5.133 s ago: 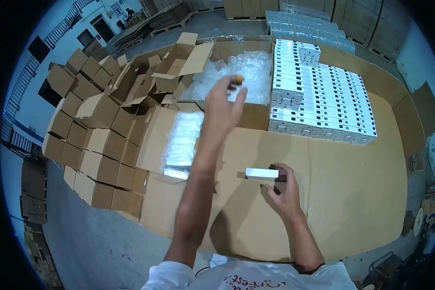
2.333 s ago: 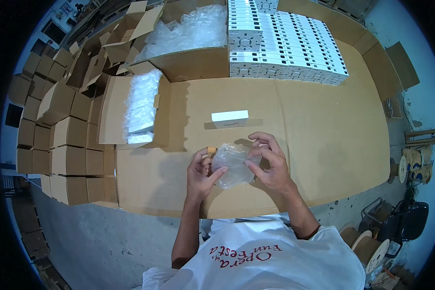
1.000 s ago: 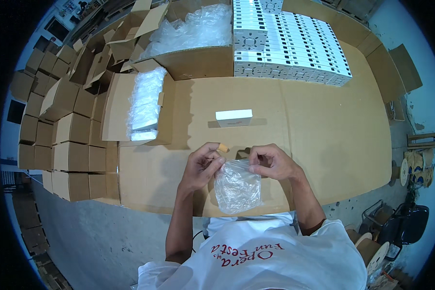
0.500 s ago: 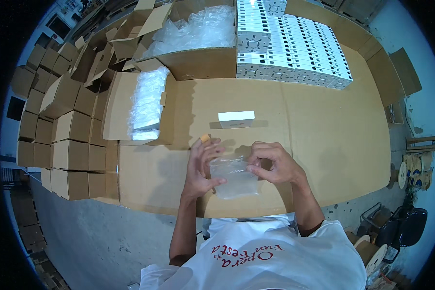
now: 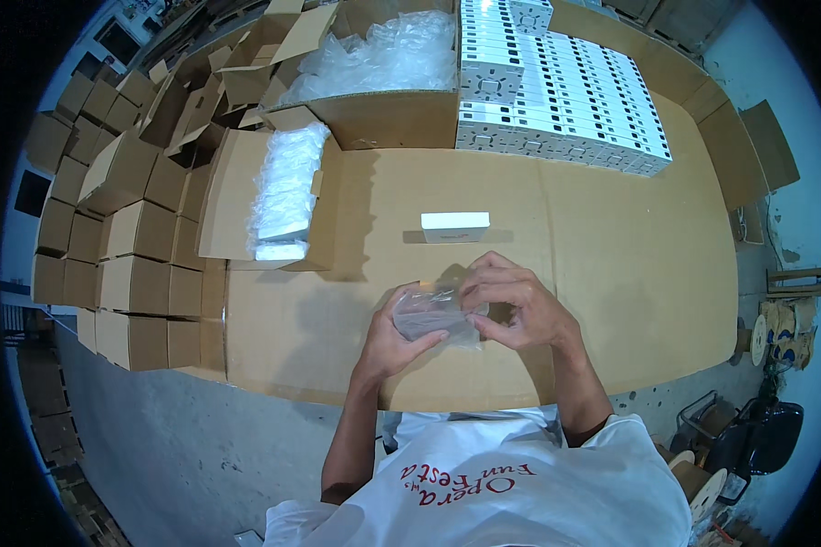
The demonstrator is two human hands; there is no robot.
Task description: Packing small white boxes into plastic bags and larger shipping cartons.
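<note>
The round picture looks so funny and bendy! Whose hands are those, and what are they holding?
A person wears a wide fisheye camera on their head, looking down, so straight edges bend near the rim. The two hands are that person's own. The left hand and the right hand together hold a small clear plastic bag, pinched in the fingers. Under them is a table covered in brown cardboard. One small white box lies alone on it. Farther back are rows of white boxes, an open carton of clear bags, and stacked brown cartons on the left.
</note>
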